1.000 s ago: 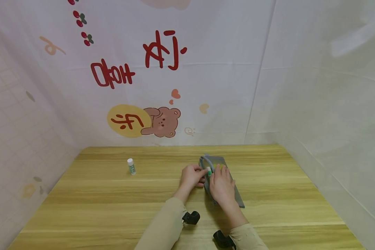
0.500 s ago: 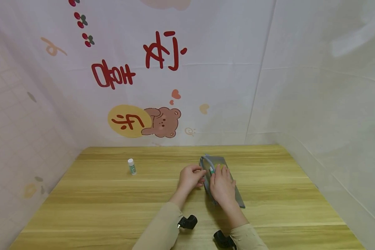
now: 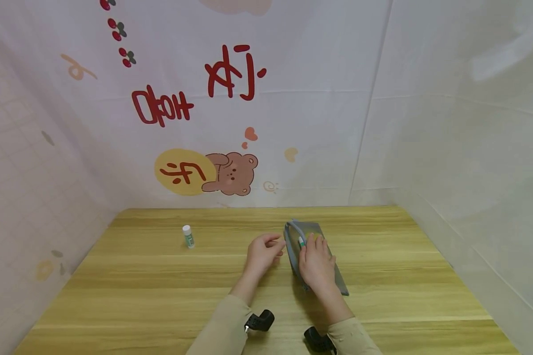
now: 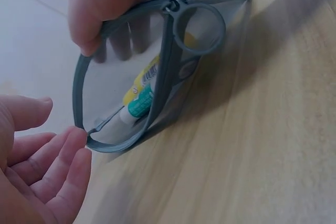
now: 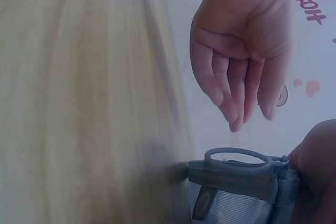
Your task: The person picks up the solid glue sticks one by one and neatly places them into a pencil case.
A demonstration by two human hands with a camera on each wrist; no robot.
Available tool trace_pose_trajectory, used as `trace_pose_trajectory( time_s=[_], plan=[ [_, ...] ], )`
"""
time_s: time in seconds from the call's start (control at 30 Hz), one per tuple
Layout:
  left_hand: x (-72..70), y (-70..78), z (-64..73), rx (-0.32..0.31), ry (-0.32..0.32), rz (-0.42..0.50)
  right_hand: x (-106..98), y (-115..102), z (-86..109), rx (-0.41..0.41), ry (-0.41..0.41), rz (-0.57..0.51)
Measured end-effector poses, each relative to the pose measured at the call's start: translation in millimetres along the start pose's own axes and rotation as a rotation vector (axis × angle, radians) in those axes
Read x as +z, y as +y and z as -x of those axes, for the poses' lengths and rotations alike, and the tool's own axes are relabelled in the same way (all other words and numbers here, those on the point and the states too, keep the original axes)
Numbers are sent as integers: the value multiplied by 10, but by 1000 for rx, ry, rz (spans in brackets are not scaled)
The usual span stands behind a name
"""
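Observation:
A grey see-through zipper pouch [image 3: 311,227] lies on the table with its zip undone. My right hand [image 3: 317,261] holds its rim, the thumb over the edge and the fingers showing through the mesh in the left wrist view. Inside are a white-and-green glue stick [image 4: 139,104] and a yellow item with a barcode [image 4: 143,81]. My left hand [image 3: 262,255] is just left of the pouch opening, fingers loosely bent, holding nothing. Another white-and-green glue stick [image 3: 188,237] stands on the table, far to the left.
The wooden table [image 3: 160,286] ends against a printed white cloth [image 3: 320,123] at the back, with cloth also at both sides. A grey ring pull [image 4: 199,29] hangs from the pouch's zip. Black wrist cameras [image 3: 260,320] sit at both sleeves.
My left hand has let go of the glue stick at the pouch opening and drawn back leftward. The stick now lies inside the pouch. My right hand stays on the pouch.

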State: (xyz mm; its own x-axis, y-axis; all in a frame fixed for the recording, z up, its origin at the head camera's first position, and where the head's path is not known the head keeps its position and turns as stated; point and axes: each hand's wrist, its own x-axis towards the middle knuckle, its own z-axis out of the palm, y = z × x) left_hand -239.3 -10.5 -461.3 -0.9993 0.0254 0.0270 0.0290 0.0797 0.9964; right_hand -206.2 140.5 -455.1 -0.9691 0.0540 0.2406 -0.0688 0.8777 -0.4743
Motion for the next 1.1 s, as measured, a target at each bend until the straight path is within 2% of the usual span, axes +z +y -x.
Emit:
trace_pose_trajectory(
  time_s=[0.33, 0.7, 1.1],
  plan=[
    [-99, 40, 89, 63, 36, -49, 16, 13, 3, 2, 10, -4],
    [-244, 83, 189, 101, 69, -78, -2, -5, 22, 2, 14, -16],
    [-482, 33, 250, 141, 123, -146, 13, 10, 18, 3, 16, -21]
  ],
)
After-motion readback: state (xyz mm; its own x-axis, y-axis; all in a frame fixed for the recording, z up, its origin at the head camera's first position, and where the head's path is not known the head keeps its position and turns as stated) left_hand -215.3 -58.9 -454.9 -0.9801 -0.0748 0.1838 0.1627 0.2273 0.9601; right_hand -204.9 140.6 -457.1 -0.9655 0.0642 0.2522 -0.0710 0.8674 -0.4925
